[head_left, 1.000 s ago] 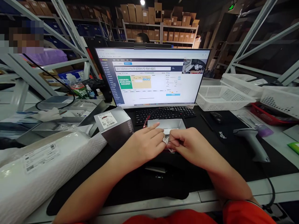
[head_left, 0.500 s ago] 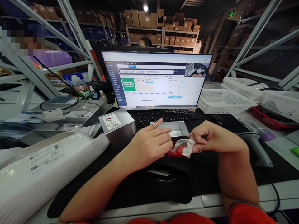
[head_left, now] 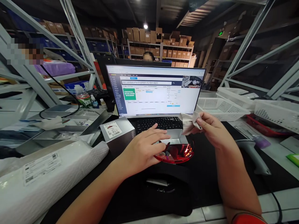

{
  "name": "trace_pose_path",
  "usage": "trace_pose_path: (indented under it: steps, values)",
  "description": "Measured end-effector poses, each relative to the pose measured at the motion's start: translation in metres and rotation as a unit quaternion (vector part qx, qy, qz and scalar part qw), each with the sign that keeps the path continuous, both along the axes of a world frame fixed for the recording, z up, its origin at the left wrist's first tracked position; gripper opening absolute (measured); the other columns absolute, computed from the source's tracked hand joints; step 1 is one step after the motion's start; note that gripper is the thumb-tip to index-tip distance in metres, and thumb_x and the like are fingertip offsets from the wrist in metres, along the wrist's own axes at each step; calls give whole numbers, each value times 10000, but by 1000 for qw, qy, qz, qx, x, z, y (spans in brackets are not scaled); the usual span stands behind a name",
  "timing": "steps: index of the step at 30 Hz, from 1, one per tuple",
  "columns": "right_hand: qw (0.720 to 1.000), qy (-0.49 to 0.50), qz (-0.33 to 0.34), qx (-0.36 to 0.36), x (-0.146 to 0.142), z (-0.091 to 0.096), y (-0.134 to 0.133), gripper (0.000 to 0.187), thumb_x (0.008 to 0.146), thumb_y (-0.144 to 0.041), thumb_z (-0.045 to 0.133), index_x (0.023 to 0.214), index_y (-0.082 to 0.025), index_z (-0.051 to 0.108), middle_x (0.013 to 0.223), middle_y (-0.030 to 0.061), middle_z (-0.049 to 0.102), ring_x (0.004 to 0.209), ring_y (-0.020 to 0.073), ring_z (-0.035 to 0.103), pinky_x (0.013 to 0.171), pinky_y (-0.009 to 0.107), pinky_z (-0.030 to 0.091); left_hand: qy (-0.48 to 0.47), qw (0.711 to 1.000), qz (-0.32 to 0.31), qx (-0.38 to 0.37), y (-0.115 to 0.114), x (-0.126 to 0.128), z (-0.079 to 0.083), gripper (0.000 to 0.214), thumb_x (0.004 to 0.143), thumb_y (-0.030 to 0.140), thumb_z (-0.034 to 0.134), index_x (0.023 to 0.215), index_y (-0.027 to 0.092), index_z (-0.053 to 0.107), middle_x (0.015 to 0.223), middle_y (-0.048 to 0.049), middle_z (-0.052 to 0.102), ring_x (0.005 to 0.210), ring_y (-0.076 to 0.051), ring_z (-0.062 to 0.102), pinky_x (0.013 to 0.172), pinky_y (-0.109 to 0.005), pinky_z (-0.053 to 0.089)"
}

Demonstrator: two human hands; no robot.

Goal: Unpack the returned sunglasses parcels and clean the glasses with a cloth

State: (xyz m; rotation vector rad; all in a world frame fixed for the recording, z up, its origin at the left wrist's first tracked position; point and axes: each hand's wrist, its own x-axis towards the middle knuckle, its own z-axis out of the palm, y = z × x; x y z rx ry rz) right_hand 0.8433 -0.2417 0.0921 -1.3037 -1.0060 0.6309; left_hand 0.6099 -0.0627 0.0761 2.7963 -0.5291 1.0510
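My left hand (head_left: 147, 143) grips a pair of red-lensed sports glasses (head_left: 178, 154) by one side, its upper fingers stretched over them. The lens faces up and reflects light. In my right hand (head_left: 211, 127) a pale cleaning cloth (head_left: 190, 124) is pinched, held up and apart from the glasses. Behind the glasses lies an open silver box part (head_left: 175, 136), partly covered by them. A closed grey box (head_left: 118, 132) with a label stands left of my left hand. On the mat in front lies a black case (head_left: 168, 189), its inside hard to make out.
A monitor (head_left: 154, 93) and a keyboard (head_left: 158, 123) stand behind the hands. White baskets (head_left: 224, 107) and a barcode scanner (head_left: 254, 155) are on the right. A padded white parcel (head_left: 58, 168) and an open grey box (head_left: 93, 121) with packets fill the left.
My right hand has lifted the cloth off the lens, up and to the right. The red glasses now show much more fully, still in my left hand. The view has tilted up slightly.
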Motion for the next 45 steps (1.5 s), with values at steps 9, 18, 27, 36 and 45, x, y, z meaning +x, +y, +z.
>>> trace_pose_path:
  steps: [9, 18, 27, 36, 45]
  values:
    - [919, -314, -228, 67, -24, -2, 7, 131, 827, -370, 756, 842, -240, 750, 1327, 108, 590, 1221, 311, 568, 1017, 494, 478, 32, 999, -8, 36, -7, -3, 3, 128, 859, 258, 753, 917, 186, 665, 1395, -80, 647, 1452, -254, 440, 1284, -500, 269]
    - [957, -230, -175, -7, 24, 6, -18, 148, 796, -383, 772, 787, -235, 771, 838, 53, 711, 792, 223, 637, 721, 355, 516, 38, 999, 0, 31, -1, -8, 5, 171, 817, 194, 775, 917, 195, 636, 1349, -60, 675, 1378, -246, 516, 1262, -498, 316]
    - [950, -260, -173, 13, 9, 12, -19, 161, 851, -381, 748, 789, -237, 780, 803, 41, 731, 782, 221, 660, 747, 358, 503, 34, 999, -6, 37, -3, -6, 4, 153, 850, 232, 757, 940, 195, 640, 1324, -59, 686, 1371, -240, 519, 1265, -488, 316]
    - [868, -353, -342, -71, 14, 2, -11, 249, 938, -442, 591, 893, -212, 672, 631, 11, 656, 537, 165, 534, 541, 302, 370, 20, 999, -1, 50, -1, -7, 4, 92, 924, 270, 682, 942, 186, 648, 1340, -60, 679, 1345, -249, 544, 1236, -504, 365]
    - [795, -400, -424, -170, 55, 3, -28, 185, 809, -373, 632, 736, -204, 614, 749, 75, 645, 724, 247, 589, 656, 355, 419, -18, 999, 24, 44, 5, -13, 12, 157, 914, 322, 705, 957, 178, 662, 1304, -87, 698, 1300, -261, 580, 1198, -516, 409]
